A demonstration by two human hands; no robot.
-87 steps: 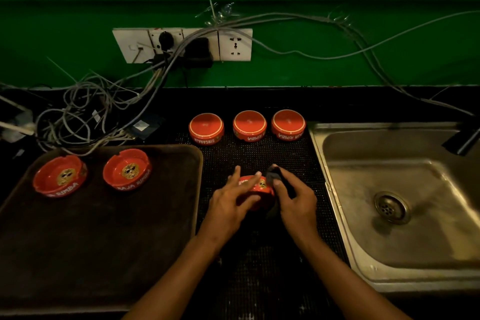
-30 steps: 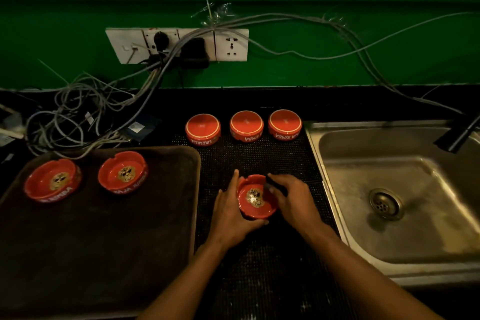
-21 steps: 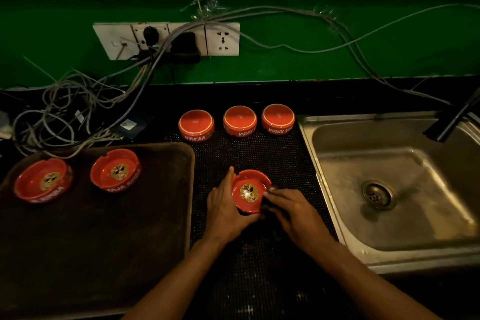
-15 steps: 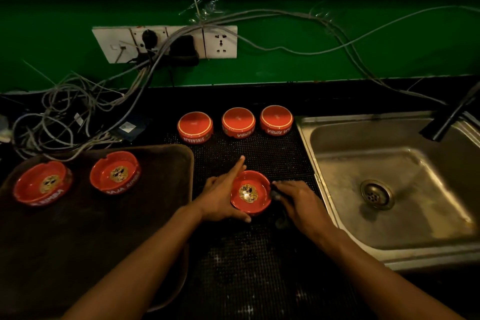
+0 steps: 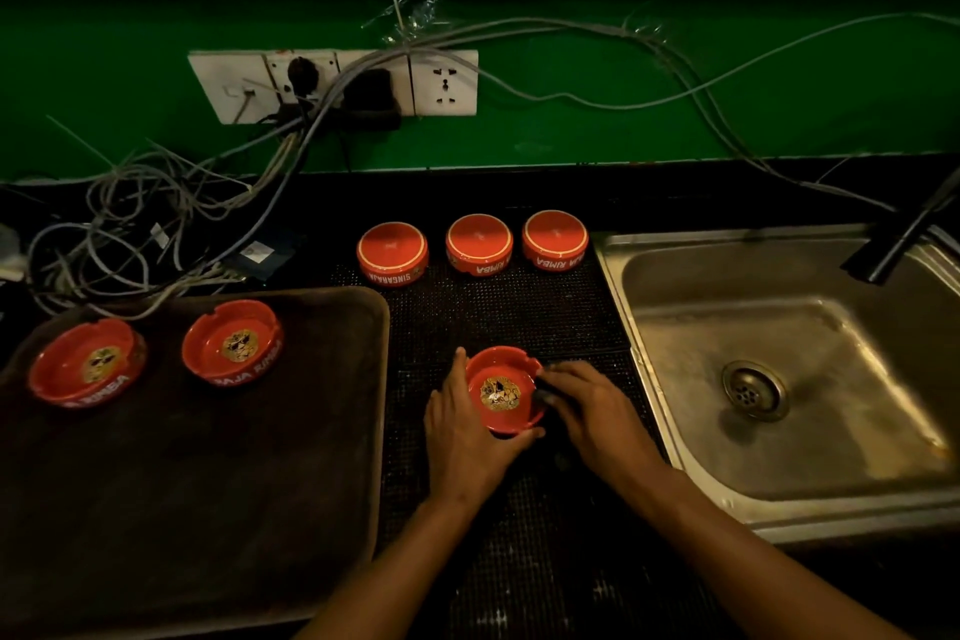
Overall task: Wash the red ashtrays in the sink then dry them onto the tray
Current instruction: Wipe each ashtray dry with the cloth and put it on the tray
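Note:
A red ashtray (image 5: 500,392) sits upright over the black mat, its gold emblem facing up. My left hand (image 5: 464,431) cups its left and near side. My right hand (image 5: 589,413) is at its right rim, fingers closed on a small dark cloth (image 5: 544,398) pressed against the rim. Two red ashtrays (image 5: 85,361) (image 5: 232,342) rest upright at the far end of the dark tray (image 5: 208,509). Three more ashtrays (image 5: 392,251) (image 5: 479,244) (image 5: 555,239) stand upside down in a row at the back of the mat. The steel sink (image 5: 779,379) lies to the right.
A black tap (image 5: 904,239) leans over the sink's far right corner. A tangle of grey cables (image 5: 145,218) and a wall socket strip (image 5: 332,86) fill the back left against the green wall. The black perforated mat (image 5: 498,312) runs between tray and sink.
The ashtray has been turned from tilted to upright with its emblem up. My left arm has swung back from the left, and both hands stay on the ashtray in the same spot.

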